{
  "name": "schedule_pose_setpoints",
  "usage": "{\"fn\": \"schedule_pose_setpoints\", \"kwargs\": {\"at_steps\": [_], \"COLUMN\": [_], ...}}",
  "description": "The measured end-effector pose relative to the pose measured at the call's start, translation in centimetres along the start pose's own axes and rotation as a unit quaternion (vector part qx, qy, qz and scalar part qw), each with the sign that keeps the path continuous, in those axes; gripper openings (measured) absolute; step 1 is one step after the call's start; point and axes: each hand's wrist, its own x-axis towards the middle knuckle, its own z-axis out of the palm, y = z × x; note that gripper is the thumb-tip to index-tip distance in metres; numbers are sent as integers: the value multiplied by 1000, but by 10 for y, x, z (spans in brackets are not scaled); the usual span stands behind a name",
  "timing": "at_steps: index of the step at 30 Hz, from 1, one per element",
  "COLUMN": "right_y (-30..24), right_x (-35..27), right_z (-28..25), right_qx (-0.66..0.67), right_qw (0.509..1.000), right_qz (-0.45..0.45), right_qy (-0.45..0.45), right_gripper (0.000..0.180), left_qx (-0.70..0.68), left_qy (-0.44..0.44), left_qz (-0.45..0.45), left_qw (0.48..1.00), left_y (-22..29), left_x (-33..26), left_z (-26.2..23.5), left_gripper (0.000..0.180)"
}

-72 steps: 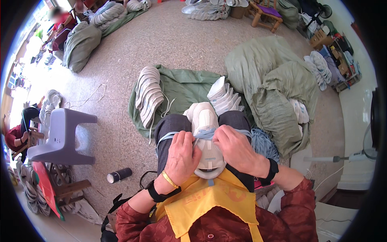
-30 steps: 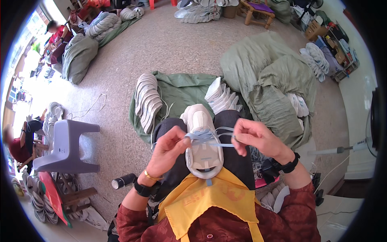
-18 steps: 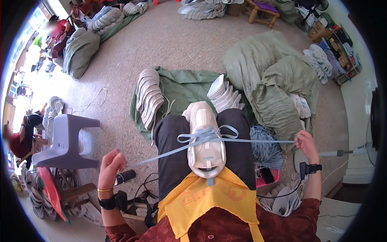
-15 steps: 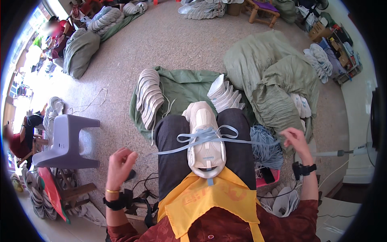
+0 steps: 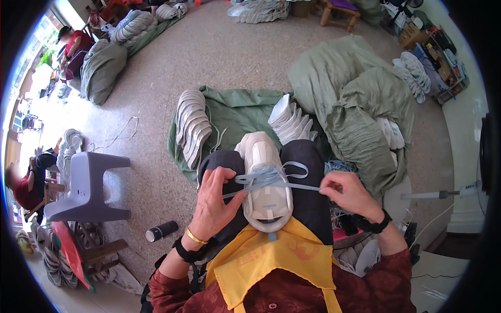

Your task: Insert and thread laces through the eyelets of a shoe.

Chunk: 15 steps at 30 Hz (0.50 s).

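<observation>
A pale cream sneaker (image 5: 267, 206) rests on my lap between my thighs, its toe pointing away from me. A light-blue shoelace (image 5: 302, 187) crosses its upper, with bow-like loops on both sides. My right hand (image 5: 352, 193) pinches the lace end on the right, which runs taut from the shoe. Beside the left loop is my left hand (image 5: 211, 203), thumb and fingers apart; the other lace end passes by its thumb, partly hidden. A yellow apron (image 5: 274, 253) lies under the heel.
Ahead, stacked pale shoe uppers (image 5: 193, 125) and more uppers (image 5: 292, 122) lie on a green cloth (image 5: 242, 101). A large green sack (image 5: 360, 99) slumps at right. A grey plastic chair (image 5: 86, 182) and dark cylinder (image 5: 162, 231) are at left. Two people sit farther left.
Both hands have moved inward to the shoe from out at the sides. My right hand now grips the lace nearer the shoe; my left hand has come up beside the left loop.
</observation>
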Motion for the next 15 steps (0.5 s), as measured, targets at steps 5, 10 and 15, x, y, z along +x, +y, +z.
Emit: {"fn": "schedule_pose_setpoints", "kwargs": {"at_steps": [5,10,15], "right_y": [63,7,-41], "right_x": [-30,-4,52], "right_z": [-55,-33,19], "right_qx": [66,84,-16], "right_qw": [987,990,984], "right_qz": [140,90,-173], "right_qy": [-46,68,40], "right_gripper": [7,9,23], "left_qx": [-26,-56,-140], "left_qy": [-21,-32,-30], "left_qz": [1,3,-49], "left_qw": [999,998,988], "left_y": [-1,-4,-2], "left_x": [-3,-5,-6], "left_z": [1,7,7], "left_gripper": [30,21,17]}}
